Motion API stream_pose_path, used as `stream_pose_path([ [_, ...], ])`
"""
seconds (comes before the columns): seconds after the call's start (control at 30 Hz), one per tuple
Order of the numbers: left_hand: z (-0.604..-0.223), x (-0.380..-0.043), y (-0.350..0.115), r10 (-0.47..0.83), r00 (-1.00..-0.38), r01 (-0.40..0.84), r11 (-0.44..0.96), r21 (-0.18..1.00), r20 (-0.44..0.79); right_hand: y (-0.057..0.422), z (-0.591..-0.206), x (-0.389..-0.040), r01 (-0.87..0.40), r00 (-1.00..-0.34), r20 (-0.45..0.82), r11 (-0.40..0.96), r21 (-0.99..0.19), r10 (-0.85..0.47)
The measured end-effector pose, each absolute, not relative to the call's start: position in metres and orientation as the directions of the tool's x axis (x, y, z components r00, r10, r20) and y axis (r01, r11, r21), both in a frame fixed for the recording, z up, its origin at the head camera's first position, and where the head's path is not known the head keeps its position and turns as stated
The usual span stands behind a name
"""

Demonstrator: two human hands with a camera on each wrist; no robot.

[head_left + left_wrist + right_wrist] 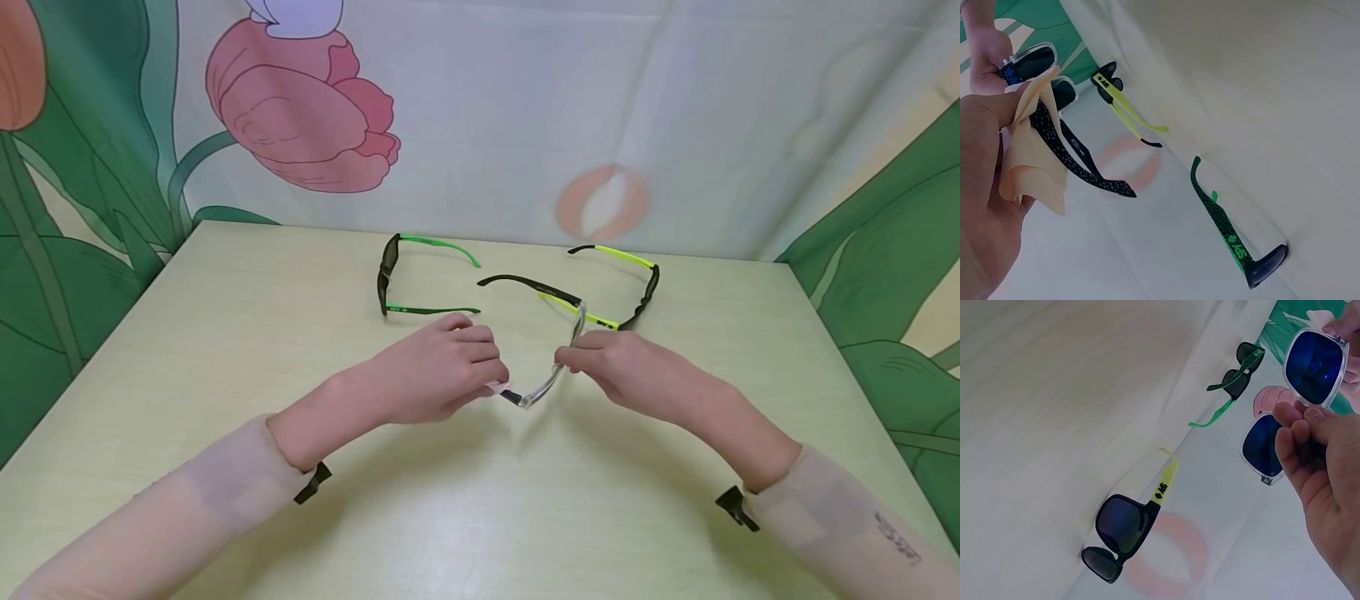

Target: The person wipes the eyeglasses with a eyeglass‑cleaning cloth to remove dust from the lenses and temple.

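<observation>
Over the middle of the pale, wood-grained surface (487,508), the person holds up sunglasses with a clear, glossy frame, blue lenses and black arms (1315,365), one arm flecked with white. The left hand (444,367) keeps a narrow grip, pinching a soft, folded cream cloth (1035,165) around that flecked arm near its hinge. The right hand (637,371) grips the frame between the two squarish lenses. Farther left sit black-fronted sunglasses with patterned green arms (386,275); farther right, black-fronted sunglasses with neon-yellow arms (649,292), both unfolded. Behind hangs creased fabric printed with a rounded pink flower (487,108).
</observation>
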State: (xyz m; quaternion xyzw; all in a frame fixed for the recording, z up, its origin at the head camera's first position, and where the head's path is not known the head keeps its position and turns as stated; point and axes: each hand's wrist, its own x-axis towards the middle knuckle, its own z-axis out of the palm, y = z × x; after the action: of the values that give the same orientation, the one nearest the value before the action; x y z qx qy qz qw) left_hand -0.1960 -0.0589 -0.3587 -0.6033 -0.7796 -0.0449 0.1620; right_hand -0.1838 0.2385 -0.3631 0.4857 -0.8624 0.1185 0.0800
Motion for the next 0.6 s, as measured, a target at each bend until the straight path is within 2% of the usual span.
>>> stream_pose_path([
  [0.33, -0.359, -0.206, -0.071, 0.920, -0.283, 0.955, 0.296, -0.011, 0.270, 0.245, -0.364, -0.184, -0.844, -0.535, 0.237, 0.504, -0.181, -0.811],
  [0.6, -0.359, -0.218, -0.086, 0.905, -0.360, 0.932, 0.359, 0.051, 0.228, 0.251, -0.364, -0.187, -0.845, -0.533, 0.239, 0.493, -0.208, -0.812],
])
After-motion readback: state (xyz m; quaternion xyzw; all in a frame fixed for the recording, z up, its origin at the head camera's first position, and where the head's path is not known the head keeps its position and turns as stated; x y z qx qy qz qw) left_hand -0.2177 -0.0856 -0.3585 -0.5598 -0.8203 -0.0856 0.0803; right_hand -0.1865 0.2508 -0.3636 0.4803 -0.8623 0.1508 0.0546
